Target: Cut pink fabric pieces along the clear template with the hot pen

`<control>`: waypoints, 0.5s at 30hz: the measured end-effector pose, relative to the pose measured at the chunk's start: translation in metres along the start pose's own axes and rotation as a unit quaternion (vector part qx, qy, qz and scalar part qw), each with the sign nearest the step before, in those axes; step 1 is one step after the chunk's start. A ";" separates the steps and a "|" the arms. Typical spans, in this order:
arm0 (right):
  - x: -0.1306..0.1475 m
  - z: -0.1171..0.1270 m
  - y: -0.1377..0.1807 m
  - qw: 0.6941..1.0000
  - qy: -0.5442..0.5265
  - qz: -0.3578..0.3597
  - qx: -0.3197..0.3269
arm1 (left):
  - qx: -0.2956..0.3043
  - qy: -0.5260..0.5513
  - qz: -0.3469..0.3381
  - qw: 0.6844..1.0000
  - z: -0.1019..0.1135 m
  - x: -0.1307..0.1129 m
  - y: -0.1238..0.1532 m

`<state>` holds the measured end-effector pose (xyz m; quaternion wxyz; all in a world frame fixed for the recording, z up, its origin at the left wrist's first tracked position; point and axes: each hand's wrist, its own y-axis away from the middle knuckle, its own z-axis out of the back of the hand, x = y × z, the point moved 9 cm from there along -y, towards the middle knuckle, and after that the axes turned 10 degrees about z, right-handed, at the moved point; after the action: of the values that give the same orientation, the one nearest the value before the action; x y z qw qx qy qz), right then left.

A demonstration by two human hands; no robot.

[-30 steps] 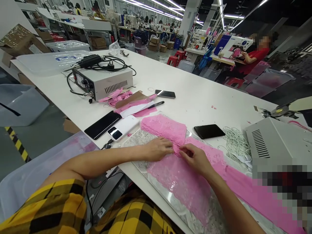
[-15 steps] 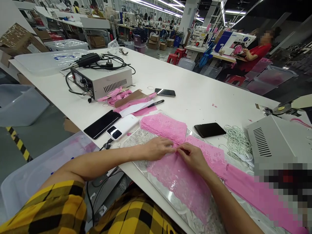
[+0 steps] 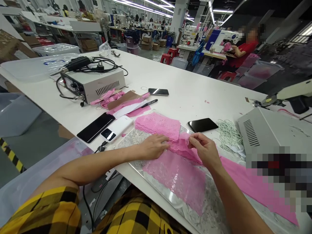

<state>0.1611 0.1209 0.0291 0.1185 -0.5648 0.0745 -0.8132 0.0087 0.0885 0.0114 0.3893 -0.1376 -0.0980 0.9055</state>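
Observation:
Strips of pink lace [image 3: 186, 151] lie on a clear, glossy sheet over a mottled grey board [image 3: 168, 197]. My left hand [image 3: 154, 146] rests at the lace's left end, its fingers and thumb closed on the edge. Between the thumb and fingers of my right hand [image 3: 204, 147] is a raised, partly folded corner of the same lace. A neat stack of pink lace [image 3: 157, 125] lies just beyond my hands. Nearer my body, a flat pink lace piece [image 3: 176, 180] shows through a shiny surface.
Left on the white table [image 3: 136, 73] stand a grey control box [image 3: 103, 83] with a black handpiece [image 3: 79, 63], phones and a white power bank [image 3: 119, 128]. To the right are a black phone [image 3: 202, 124], pale elastic cords [image 3: 229, 135] and another grey box [image 3: 275, 130]. A co-worker [image 3: 245, 53] sits beyond.
My right hand has moved away from my left, lifting and folding back the lace end. My left hand stays near the stack. The whole view has shifted slightly.

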 end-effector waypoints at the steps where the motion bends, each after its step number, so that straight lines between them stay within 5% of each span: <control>1: 0.002 0.007 0.000 1.000 -0.008 -0.002 -0.015 | -0.004 0.002 0.003 1.000 0.001 -0.005 -0.006; 9: 0.011 0.030 0.006 0.996 -0.044 0.002 -0.071 | 0.027 0.011 -0.037 0.999 -0.020 -0.035 -0.044; 15: 0.018 0.064 0.012 0.987 -0.072 0.021 -0.142 | 0.034 0.019 0.023 0.999 -0.011 -0.039 -0.052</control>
<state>0.2162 0.1048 0.0649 0.0594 -0.6315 0.1925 -0.7488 0.0733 0.0958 0.0226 0.3744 -0.1438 -0.0567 0.9143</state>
